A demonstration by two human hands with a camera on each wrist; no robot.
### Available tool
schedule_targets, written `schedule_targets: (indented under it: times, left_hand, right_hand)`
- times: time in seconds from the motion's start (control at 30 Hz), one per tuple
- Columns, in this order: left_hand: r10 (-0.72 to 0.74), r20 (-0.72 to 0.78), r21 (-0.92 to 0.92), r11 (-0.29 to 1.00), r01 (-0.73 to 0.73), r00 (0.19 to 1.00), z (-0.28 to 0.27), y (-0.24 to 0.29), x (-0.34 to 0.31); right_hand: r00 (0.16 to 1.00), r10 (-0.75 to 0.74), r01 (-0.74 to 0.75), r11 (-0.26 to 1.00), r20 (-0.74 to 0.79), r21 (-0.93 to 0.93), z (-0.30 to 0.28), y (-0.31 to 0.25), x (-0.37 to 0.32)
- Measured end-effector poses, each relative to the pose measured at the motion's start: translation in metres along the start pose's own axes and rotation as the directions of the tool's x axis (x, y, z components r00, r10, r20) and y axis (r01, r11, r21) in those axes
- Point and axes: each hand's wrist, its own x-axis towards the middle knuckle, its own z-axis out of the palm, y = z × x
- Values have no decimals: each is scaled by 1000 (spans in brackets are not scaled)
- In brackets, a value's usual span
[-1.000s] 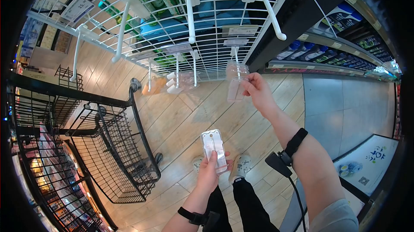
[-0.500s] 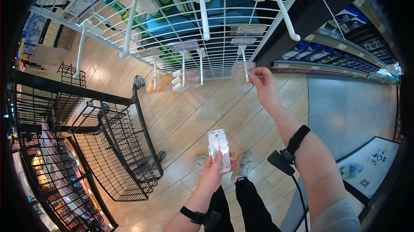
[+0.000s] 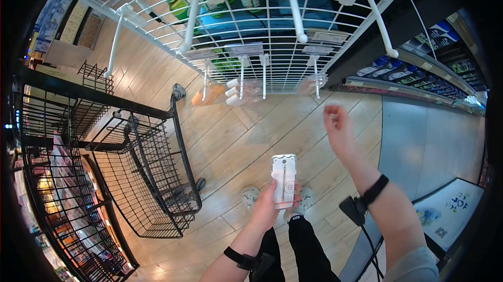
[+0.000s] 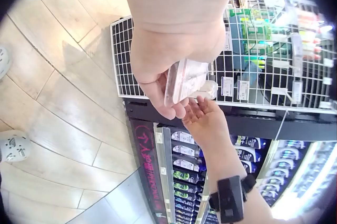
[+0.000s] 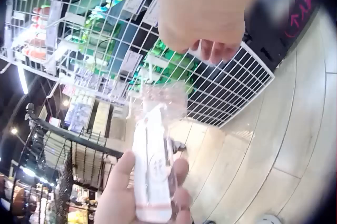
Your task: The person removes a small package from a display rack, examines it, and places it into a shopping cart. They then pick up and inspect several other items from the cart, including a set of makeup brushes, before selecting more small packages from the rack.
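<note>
My left hand (image 3: pixel 266 204) grips a flat white package (image 3: pixel 284 180) with a hang hole at its top, thumb along one side and fingers round the other. In the right wrist view the package (image 5: pixel 151 171) faces the camera, its small print blurred. Off to the right, above the floor, is my right hand (image 3: pixel 338 127), blurred, its fingers loosely curled with nothing between them. In the left wrist view the right hand (image 4: pixel 206 125) shows its palm, fingers relaxed. Clear plastic packs (image 3: pixel 310 84) hang on a hook just beyond it.
A white wire rack (image 3: pixel 272 30) with long hooks (image 3: pixel 378 25) sticking out spans the front. Orange packs (image 3: pixel 208 95) and white packs (image 3: pixel 237 93) hang lower left. A black shopping cart (image 3: pixel 141 172) stands on the left. Shelves of bottles (image 3: pixel 403 72) line the right.
My right hand has let go of the clear pack on the hook and drawn back from it toward me. The left hand still holds the white package, now slightly farther right in view.
</note>
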Motion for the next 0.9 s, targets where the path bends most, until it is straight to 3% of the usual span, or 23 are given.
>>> schedule_targets:
  times: [0.03, 0.1, 0.13, 0.2, 0.33, 0.4, 0.5, 0.63, 0.7, 0.8, 0.83, 0.87, 0.9]
  left_hand:
    - [-2, 11, 24, 1000, 2, 1000, 0, 0, 0]
    - [-8, 23, 48, 999, 7, 1000, 0, 0, 1]
    - [-28, 38, 71, 997, 25, 999, -1, 0, 1]
    - [-47, 51, 93, 995, 42, 998, 1, 2, 0]
    - [-42, 56, 121, 992, 35, 998, 7, 5, -1]
    - [-51, 65, 115, 992, 44, 997, 7, 4, 1]
    - [-73, 129, 53, 996, 67, 989, 8, 7, 3]
    - [-72, 159, 39, 997, 66, 985, 8, 11, 5]
    - [-82, 177, 32, 996, 78, 981, 8, 9, 7]
    - [0, 122, 137, 990, -17, 992, 5, -1, 10]
    - [114, -7, 256, 961, -109, 993, 5, -3, 9]
    - [242, -121, 381, 907, -180, 963, 5, -5, 9]
    - [241, -119, 379, 908, -180, 963, 0, -7, 8]
  right_hand:
    - [981, 63, -66, 998, 183, 9, -3, -1, -14]
    - [838, 182, -258, 963, 515, 81, -6, -18, -41]
    - [837, 183, -260, 962, 516, 81, -7, -28, -49]
    - [678, 228, -469, 867, 699, 172, -7, -43, -57]
    - [658, 228, -475, 865, 718, 161, -7, -34, -53]
    - [613, 291, -623, 750, 735, 222, -8, -39, -50]
    - [596, 266, -659, 700, 758, 273, -11, -42, -45]
    - [587, 301, -697, 660, 752, 279, -12, -51, -44]
    - [600, 228, -562, 802, 767, 201, -11, -48, -45]
    - [660, 202, -456, 873, 724, 172, -15, -46, -38]
    - [661, 204, -456, 874, 722, 170, -15, -43, -33]
    - [775, 175, -332, 930, 607, 156, -16, -36, -24]
    - [867, 125, -207, 971, 482, 121, -17, -30, -14]
